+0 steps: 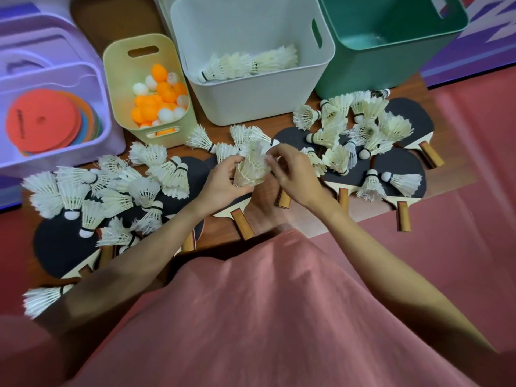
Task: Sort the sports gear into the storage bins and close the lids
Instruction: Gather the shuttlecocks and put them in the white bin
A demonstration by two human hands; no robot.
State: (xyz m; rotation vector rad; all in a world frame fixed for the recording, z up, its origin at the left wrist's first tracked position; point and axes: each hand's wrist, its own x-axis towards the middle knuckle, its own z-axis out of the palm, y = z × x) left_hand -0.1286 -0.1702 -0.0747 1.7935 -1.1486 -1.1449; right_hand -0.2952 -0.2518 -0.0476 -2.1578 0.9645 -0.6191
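Left hand [223, 180] clasping stacked shuttlecocks [250, 170], right hand [290, 170] pinching their feathers, paddles [402, 174] half-buried, stack count unclear

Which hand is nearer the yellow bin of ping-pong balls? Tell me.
Left. The left hand grips the shuttlecock stack just below and right of the yellow bin; the right hand pinches the stack's far side, farther right.

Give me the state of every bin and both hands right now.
Purple bin: open, holds flat discs.
Yellow bin: open, holds balls.
White bin: open, a few shuttlecocks inside.
Green bin: open, looks empty.
Left hand: holds shuttlecock stack.
Right hand: pinches the stack's top.
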